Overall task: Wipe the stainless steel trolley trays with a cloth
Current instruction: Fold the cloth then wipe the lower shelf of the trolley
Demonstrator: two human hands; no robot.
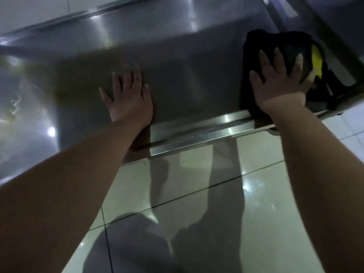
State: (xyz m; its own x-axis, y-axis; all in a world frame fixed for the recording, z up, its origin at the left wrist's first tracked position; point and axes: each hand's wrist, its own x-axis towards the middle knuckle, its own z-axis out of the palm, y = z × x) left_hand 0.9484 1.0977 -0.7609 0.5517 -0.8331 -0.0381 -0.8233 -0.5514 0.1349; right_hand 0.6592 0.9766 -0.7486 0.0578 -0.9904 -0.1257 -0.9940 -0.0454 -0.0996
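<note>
A stainless steel trolley tray (177, 56) fills the upper half of the head view, its raised front rim running along the near edge. My left hand (128, 97) lies flat on the tray near the middle, fingers spread and straight. My right hand (279, 81) presses flat on a black cloth (291, 46) at the tray's right end, fingers spread over it. A yellow patch (317, 62) shows on the cloth beside my thumb. The cloth reaches from the tray's front rim to near its right edge.
Glossy pale floor tiles (197, 203) lie below the tray's front rim and carry my shadow. A steel upright of the trolley (325, 26) rises at the far right. The tray's left part (29, 105) reflects bright light.
</note>
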